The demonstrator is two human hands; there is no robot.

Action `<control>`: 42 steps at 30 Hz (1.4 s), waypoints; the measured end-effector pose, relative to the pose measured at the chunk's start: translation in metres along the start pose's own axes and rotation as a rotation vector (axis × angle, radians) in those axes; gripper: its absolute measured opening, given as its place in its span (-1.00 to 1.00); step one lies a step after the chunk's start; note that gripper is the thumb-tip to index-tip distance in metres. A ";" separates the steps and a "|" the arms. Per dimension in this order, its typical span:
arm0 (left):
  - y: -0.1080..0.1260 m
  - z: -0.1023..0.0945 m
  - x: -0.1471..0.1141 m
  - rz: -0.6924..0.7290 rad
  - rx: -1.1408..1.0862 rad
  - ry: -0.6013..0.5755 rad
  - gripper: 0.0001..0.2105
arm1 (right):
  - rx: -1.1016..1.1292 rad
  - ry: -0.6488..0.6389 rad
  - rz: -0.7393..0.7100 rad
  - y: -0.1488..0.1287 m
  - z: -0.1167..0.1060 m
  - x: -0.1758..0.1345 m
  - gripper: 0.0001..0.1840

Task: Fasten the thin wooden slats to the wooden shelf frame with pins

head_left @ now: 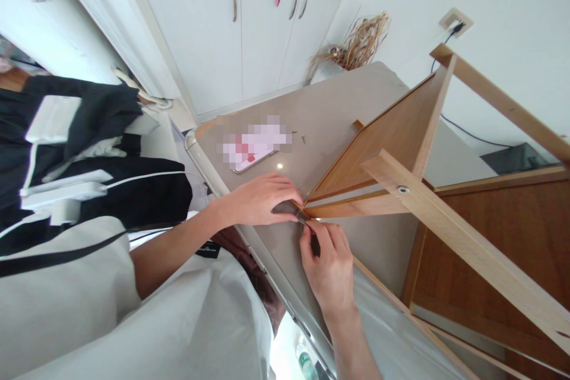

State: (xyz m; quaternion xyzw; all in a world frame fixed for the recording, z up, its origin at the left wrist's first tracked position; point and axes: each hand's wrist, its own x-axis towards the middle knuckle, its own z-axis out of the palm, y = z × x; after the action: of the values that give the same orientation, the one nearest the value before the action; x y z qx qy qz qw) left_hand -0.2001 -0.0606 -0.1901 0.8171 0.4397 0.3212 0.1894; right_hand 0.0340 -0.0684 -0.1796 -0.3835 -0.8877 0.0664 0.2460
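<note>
My left hand [262, 198] reaches in from the left, thumb and fingers closing at the near corner of a wooden frame [369, 206]. Close beside it, my right hand [330, 255] pinches with thumb and forefinger. Between the fingertips of both hands is a small thin metal piece [301, 217]; it is too small to tell its kind. The frame has a wooden panel [392, 130] standing at a slant and a pale wooden bar [463, 243] with a round metal fitting [403, 190]. My fingers partly cover the corner.
On the grey-beige tabletop [338, 92] lie a phone [256, 161] and two small screws or pins [303, 139]. A dried plant [365, 41] stands by the white cabinets [196, 24]. Left are white chargers [66, 193] with cables on dark cloth. Another brown panel [490, 249] stands right.
</note>
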 end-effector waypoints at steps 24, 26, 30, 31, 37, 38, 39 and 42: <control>0.000 -0.001 0.000 -0.005 0.012 -0.028 -0.78 | -0.065 -0.073 -0.050 0.003 -0.008 -0.001 -0.93; 0.000 -0.001 0.000 -0.007 0.010 -0.033 -0.77 | -0.061 -0.081 -0.053 0.003 -0.009 -0.001 -0.94; 0.000 -0.001 0.000 -0.008 0.010 -0.034 -0.76 | -0.047 -0.088 -0.057 0.004 -0.009 0.000 -0.93; 0.000 -0.001 0.000 -0.009 0.009 -0.034 -0.76 | -0.044 -0.090 -0.058 0.004 -0.009 0.000 -0.93; -0.001 -0.001 0.000 -0.007 -0.001 -0.034 -0.74 | -0.089 -0.116 -0.085 0.004 -0.011 -0.001 -0.93; -0.001 -0.001 0.000 -0.006 -0.002 -0.035 -0.74 | -0.091 -0.113 -0.089 0.005 -0.011 -0.001 -0.93; -0.001 0.000 0.000 -0.009 -0.002 -0.035 -0.75 | -0.090 -0.108 -0.090 0.005 -0.011 -0.001 -0.93; -0.001 0.000 0.000 -0.013 -0.001 -0.034 -0.75 | -0.080 -0.106 -0.083 0.006 -0.010 -0.001 -0.93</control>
State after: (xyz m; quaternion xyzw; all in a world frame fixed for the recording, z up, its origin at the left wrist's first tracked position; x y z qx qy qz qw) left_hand -0.2004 -0.0602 -0.1906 0.8194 0.4417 0.3062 0.1993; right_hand 0.0438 -0.0660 -0.1729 -0.3519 -0.9165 0.0410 0.1859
